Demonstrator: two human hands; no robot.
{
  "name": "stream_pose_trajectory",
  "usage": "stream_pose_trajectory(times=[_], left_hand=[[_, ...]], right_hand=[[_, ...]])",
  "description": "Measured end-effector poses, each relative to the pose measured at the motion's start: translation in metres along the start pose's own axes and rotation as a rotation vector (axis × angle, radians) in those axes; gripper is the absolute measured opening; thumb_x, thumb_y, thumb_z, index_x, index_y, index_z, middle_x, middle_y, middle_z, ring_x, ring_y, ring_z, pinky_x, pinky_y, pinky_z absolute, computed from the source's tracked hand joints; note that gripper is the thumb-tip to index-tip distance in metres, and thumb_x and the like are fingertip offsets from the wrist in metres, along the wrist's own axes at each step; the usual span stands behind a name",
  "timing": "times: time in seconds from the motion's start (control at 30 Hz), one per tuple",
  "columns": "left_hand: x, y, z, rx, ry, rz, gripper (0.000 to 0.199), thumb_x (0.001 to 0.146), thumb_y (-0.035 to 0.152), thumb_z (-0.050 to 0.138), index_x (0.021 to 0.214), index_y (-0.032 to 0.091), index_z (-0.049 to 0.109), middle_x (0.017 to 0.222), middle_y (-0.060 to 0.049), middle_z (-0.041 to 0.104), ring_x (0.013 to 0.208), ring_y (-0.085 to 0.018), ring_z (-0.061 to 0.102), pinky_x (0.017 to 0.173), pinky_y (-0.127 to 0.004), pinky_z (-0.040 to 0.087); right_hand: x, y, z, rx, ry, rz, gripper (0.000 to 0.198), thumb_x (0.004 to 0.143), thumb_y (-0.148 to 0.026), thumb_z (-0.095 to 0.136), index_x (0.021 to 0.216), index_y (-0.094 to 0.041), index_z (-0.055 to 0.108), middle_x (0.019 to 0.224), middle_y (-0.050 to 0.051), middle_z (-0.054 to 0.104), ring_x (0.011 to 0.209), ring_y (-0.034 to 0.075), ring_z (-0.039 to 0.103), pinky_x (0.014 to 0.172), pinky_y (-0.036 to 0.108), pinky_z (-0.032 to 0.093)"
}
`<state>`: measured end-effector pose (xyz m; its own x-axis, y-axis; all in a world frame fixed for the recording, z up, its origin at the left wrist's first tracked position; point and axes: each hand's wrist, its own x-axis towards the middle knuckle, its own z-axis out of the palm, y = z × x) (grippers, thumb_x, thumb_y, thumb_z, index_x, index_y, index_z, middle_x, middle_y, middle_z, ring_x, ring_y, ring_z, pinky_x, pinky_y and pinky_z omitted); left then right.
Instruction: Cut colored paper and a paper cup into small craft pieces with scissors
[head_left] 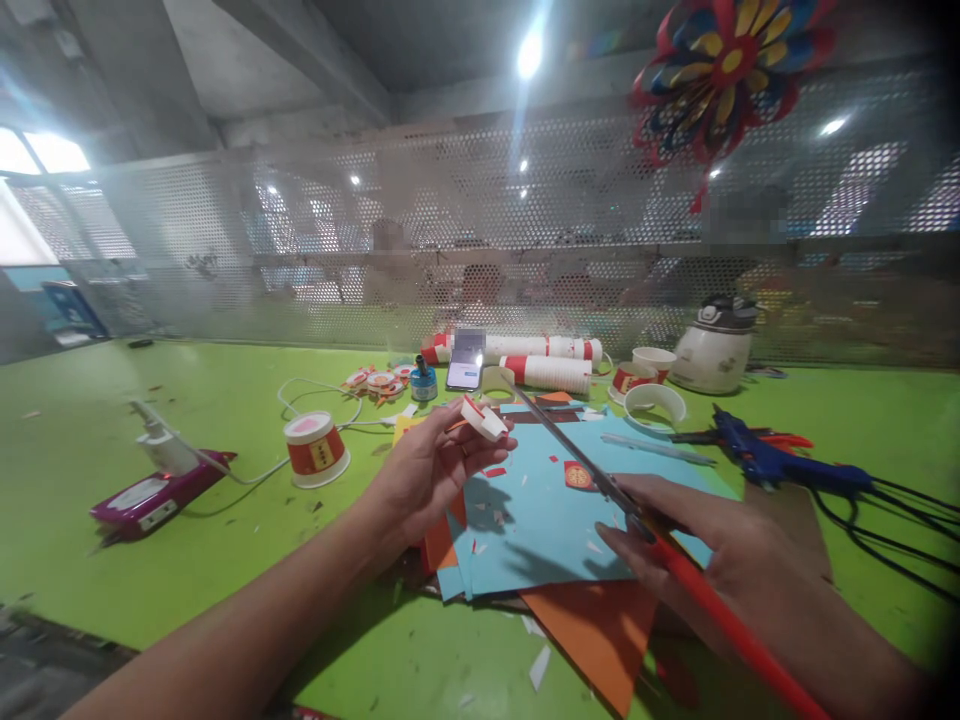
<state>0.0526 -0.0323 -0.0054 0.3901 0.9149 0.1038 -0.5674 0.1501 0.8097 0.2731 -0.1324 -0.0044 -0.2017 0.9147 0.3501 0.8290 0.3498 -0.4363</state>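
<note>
A perforated metal screen (315, 270) runs behind the bright green table (225, 600) on my feed, with strong lights glaring overhead. Near the middle of my view, the left hand (431, 470) pinches a small red-and-white paper piece (484, 418) between thumb and fingers, raised over the far left part of a blue sheet (540, 530). The right hand (739, 550) grips red-handled scissors (679, 565), their long blades slanting up toward the paper piece; from here I can't tell whether they touch it.

My main worry is those tips: they point close to the left fingertips, so a careless squeeze or a slip of the paper could nick skin. The piece looks thin and curled, so I judge too tight a pinch would crease it, and too loose a one would drop it among the scraps. A patterned red card (578, 476) lies just under the blades and could be scraped if they dip. To the right rests a blue glue gun (780, 470); if the right elbow swings wide, its cords (892, 510) might snag. I can't tell whether it is hot.
</note>
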Motion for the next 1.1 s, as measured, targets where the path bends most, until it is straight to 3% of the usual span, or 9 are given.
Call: stream_pose_trajectory(times=[0.23, 0.4, 0.7, 0.9, 1.1], left_hand=[[0.0021, -0.0012, -0.0026, -0.035, 0.020, 0.000, 0.021, 0.085, 0.028, 0.055, 0.086, 0.009, 0.064, 0.085, -0.015, 0.070, 0.081, -0.024, 0.069, 0.081, -0.035, 0.054], [0.0014, -0.0006, -0.0026, -0.029, 0.029, 0.003, 0.020, 0.086, 0.026, 0.054, 0.086, 0.008, 0.064, 0.086, -0.015, 0.070, 0.082, -0.023, 0.069, 0.082, -0.034, 0.053], [0.0016, -0.0020, -0.0027, -0.003, 0.042, 0.027, 0.021, 0.085, 0.026, 0.056, 0.088, 0.007, 0.064, 0.089, -0.015, 0.070, 0.081, -0.022, 0.068, 0.081, -0.032, 0.053], [0.0018, -0.0035, -0.0053, 0.010, 0.033, 0.042, 0.021, 0.083, 0.027, 0.059, 0.090, 0.009, 0.066, 0.090, -0.013, 0.069, 0.082, -0.021, 0.067, 0.084, -0.034, 0.053], [0.0007, -0.0014, -0.0032, 0.034, 0.010, 0.041, 0.022, 0.083, 0.029, 0.059, 0.091, 0.010, 0.065, 0.091, -0.012, 0.068, 0.085, -0.020, 0.066, 0.085, -0.033, 0.052]], right_hand=[[0.0004, -0.0008, 0.0005, -0.004, -0.011, -0.010, 0.024, 0.089, -0.034, 0.049, 0.107, -0.024, 0.060, 0.100, 0.003, 0.072, 0.081, 0.022, 0.067, 0.064, 0.030, 0.053], [-0.0014, -0.0019, 0.0019, -0.016, -0.015, 0.010, 0.028, 0.088, -0.033, 0.050, 0.112, -0.022, 0.060, 0.110, 0.005, 0.070, 0.095, 0.025, 0.066, 0.076, 0.035, 0.053], [0.0038, 0.0003, 0.0036, -0.055, 0.040, -0.041, 0.024, 0.086, -0.031, 0.053, 0.106, -0.023, 0.065, 0.099, 0.002, 0.074, 0.082, 0.021, 0.069, 0.069, 0.030, 0.054], [0.0044, -0.0027, 0.0007, -0.092, 0.033, -0.024, 0.022, 0.086, -0.032, 0.051, 0.100, -0.023, 0.065, 0.082, 0.000, 0.074, 0.062, 0.018, 0.067, 0.056, 0.028, 0.052], [0.0047, -0.0004, 0.0012, -0.024, 0.000, 0.000, 0.018, 0.087, -0.034, 0.049, 0.095, -0.023, 0.061, 0.096, 0.001, 0.073, 0.077, 0.019, 0.067, 0.065, 0.027, 0.052]])
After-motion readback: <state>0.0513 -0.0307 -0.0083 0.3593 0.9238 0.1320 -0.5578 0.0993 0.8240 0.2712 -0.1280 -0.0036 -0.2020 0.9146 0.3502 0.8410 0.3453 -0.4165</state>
